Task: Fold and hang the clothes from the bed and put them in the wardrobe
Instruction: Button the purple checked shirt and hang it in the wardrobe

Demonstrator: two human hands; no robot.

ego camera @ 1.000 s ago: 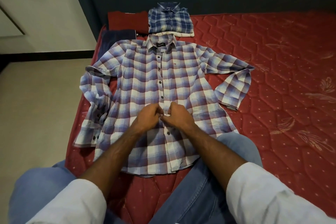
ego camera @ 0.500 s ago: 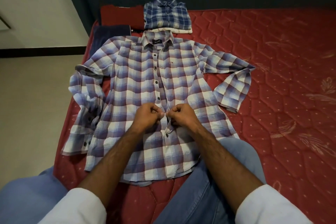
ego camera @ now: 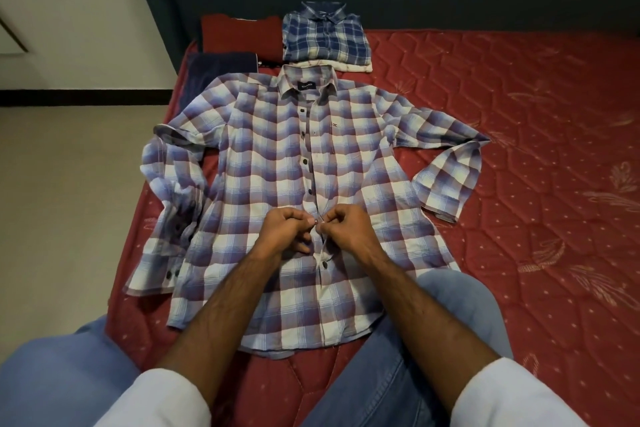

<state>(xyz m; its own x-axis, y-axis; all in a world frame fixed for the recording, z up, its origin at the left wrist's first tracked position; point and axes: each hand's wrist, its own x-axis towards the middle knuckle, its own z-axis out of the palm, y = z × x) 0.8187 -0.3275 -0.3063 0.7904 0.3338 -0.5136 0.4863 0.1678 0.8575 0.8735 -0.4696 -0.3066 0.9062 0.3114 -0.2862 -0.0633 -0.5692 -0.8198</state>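
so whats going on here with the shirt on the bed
A person is kneeling at the edge of a red mattress and buttoning a purple and white checked shirt spread flat, front up, sleeves out. The left hand and right hand both pinch the placket at a button about midway down. Beyond the collar lie a folded blue checked shirt, a folded red garment and a dark blue one. Folding of the spread shirt has not started.
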